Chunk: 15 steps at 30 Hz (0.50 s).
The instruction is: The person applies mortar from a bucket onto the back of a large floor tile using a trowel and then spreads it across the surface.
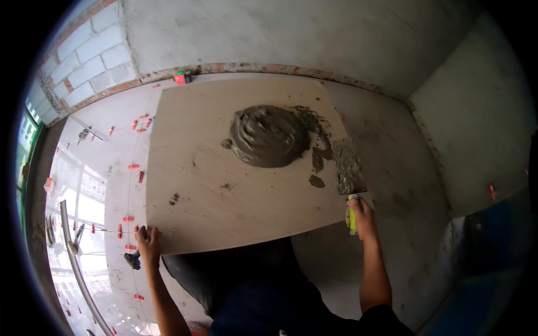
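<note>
At the near left corner of a large beige tile (224,207), the left hand (148,245) bends its fingers against the edge; whether it grips cannot be told. At the near right corner, the right hand (363,218) is closed around the yellow-green handle of a trowel (348,168), whose mortar-coated blade points away from the person along the tile's right edge. The tile lies flat, its finely ridged face upward. On its far half, slightly right of centre, sits a rounded mound of wet grey mortar (268,137), with smears trailing to its right. To the left, red wedges (128,219) dot glossy pale floor tiles (92,185), crossed by a curved metal tube (79,274). Beyond the tile's far left corner, a red-and-black device (180,77) stands near the plastered wall (280,33).
</note>
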### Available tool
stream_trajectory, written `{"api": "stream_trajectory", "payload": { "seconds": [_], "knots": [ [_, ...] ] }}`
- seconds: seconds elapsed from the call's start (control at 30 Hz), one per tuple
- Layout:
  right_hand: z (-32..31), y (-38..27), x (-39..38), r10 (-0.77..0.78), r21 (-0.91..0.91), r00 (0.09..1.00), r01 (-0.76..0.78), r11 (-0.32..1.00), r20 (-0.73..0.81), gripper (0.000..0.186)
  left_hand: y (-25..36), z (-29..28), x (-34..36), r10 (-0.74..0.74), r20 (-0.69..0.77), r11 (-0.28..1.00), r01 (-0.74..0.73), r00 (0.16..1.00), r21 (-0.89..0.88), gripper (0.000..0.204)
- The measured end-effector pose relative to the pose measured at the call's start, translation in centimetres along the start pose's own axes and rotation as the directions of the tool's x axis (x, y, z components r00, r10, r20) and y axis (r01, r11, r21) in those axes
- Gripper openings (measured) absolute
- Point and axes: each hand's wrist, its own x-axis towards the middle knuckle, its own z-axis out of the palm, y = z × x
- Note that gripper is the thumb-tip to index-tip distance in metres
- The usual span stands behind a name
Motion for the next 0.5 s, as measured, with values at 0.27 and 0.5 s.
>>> {"api": "stream_trajectory", "payload": {
  "seconds": [0.27,0.5],
  "knots": [
    [-4.2,13.9,-1.7,-0.223,-0.771,0.971,0.073,0.633,-0.092,0.029,3.5,0.7,-0.3,0.004,0.121,0.971,-0.033,0.993,0.237,0.07],
    [-3.5,20.0,3.1,-0.258,-0.789,0.898,-0.141,0.598,-0.356,0.032,3.4,0.8,-0.7,-0.003,0.171,0.919,-0.064,0.985,0.388,0.074]
  ]
}}
